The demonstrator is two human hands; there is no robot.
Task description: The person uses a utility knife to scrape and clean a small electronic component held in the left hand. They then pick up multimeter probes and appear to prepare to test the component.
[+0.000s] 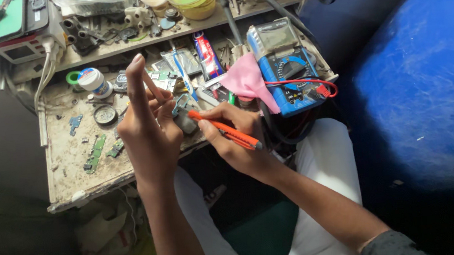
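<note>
At frame centre, the left hand (147,132) pinched a small grey device (184,116) steady above the cluttered surface (69,159), index finger raised clear, while the right hand (236,137) fingers gripped an orange screwdriver (224,130), tip against it.

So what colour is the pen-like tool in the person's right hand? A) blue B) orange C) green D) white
B: the right hand grips a slim orange tool with a dark end, its tip pointing at the small grey part that the left hand holds above the cluttered workbench.
</note>
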